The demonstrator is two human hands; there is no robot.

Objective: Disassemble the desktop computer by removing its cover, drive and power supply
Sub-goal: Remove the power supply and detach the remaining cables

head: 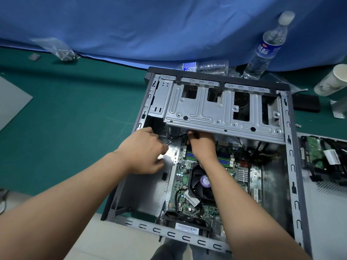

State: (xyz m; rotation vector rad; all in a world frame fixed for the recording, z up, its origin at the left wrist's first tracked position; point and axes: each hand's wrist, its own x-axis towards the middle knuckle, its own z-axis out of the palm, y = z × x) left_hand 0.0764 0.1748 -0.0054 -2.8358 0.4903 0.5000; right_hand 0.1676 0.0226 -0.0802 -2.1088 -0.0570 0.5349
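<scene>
The right hand's fingertips (190, 135) vanish under the drive cage (223, 111); the removed drive (326, 156) runs off the picture's right edge.

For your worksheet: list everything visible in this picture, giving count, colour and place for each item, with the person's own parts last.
Computer case: one, grey, open, centre.
Drive cage: one, silver, far end of case.
Motherboard: one, green, inside case.
Fan: one, black, on motherboard.
Removed panel: one, light grey, right, with parts on it.
Water bottles: two, clear, behind case; one upright, one lying.
Paper cup: one, white, far right.
Mat: green.
Cloth: blue, behind.
Left hand: at case's left wall, fingers curled.
Right hand: reaching under cage.
</scene>
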